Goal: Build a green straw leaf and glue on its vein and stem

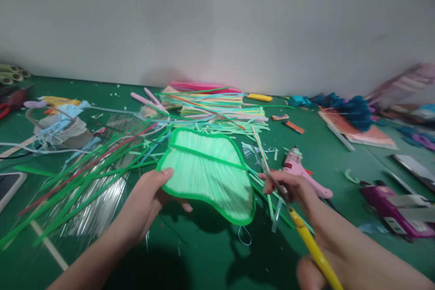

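Yellow-handled tool point(314, 247) sits closest to the lens, gripped by the right hand point(314, 208), its fingers clamped round the handle near the metal joint; the joint points up and away from the wearer. Left hand point(147, 201) has its fingers clamped on the near left edge of a green-edged panel point(207, 176), thumb on the upper face, other fingers underneath. Panel is raised over the middle of the green bench point(329, 158), tilted, pale green and pleated in look, with a bright green border and one darker green band across its upper part (material not certain from this view). Thread loop point(244, 235) shows just beyond its lower right edge. Behind the panel: a heap of coloured strips point(217, 106), running mostly sideways, near the wall point(217, 22). Left of the panel: long green strips point(84, 176) lying across clear shiny strips point(102, 208). Right side: pink glue gun point(302, 172) just beyond the right hand, orange block point(294, 127) farther back, magenta device point(394, 210) at the far right, dark blue fluffy pieces point(356, 111) toward the rear.
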Motion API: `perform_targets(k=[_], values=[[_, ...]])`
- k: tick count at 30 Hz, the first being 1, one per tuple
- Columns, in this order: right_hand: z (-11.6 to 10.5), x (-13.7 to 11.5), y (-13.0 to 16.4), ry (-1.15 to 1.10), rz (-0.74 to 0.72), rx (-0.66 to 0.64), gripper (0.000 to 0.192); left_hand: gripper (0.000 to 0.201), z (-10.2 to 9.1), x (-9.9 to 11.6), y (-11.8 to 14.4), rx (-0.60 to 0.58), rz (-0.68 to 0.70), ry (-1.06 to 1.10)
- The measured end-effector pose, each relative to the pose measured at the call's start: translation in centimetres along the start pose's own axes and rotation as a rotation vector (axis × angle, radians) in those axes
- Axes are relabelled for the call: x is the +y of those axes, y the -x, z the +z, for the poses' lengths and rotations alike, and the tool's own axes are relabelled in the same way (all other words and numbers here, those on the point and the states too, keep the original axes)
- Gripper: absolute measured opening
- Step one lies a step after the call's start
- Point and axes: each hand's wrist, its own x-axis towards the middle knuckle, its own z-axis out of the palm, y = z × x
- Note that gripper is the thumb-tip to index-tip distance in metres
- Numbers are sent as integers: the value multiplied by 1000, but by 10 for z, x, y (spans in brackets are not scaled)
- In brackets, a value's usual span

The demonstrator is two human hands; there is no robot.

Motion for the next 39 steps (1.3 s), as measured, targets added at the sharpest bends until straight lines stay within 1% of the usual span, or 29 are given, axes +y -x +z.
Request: perform_targets(k=[2,3,4,6,7,9,11,14,20,25,28,34,39], values=[[3,4,1,54,14,-31,61,36,-1,-1,0,-7,-23,-6],[6,6,1,80,11,-17,55,37,-1,-2,0,-14,-34,-10],[8,8,1,127,-28,6,47,38,-1,-2,0,-21,-45,-15],[13,12,2,228,-168,53,36,39,-1,-3,0,-39,-63,-25],[14,13,3,261,-238,55,33,40,-1,-4,0,-50,-69,-31],[15,14,4,294,-317,19,31,42,0,-3,1,-76,-75,-40],[16,14,4,306,-348,-14,32,43,1,-2,1,-94,-78,-48],[16,12,3,339,-396,-2,29,43,3,-1,2,-104,-82,-55],[20,11,-1,349,-416,47,28,45,-1,-6,2,-137,-83,-68],[23,14,1,374,-435,42,25,49,-6,-10,2,-151,-86,-82],[24,14,2,393,-436,41,26,47,-7,-11,1,-147,-93,-84],[22,10,-6,405,-470,82,23,47,-5,-12,1,-149,-85,-52],[21,9,-9,401,-475,77,24,43,-1,-9,0,-102,-88,-4]])
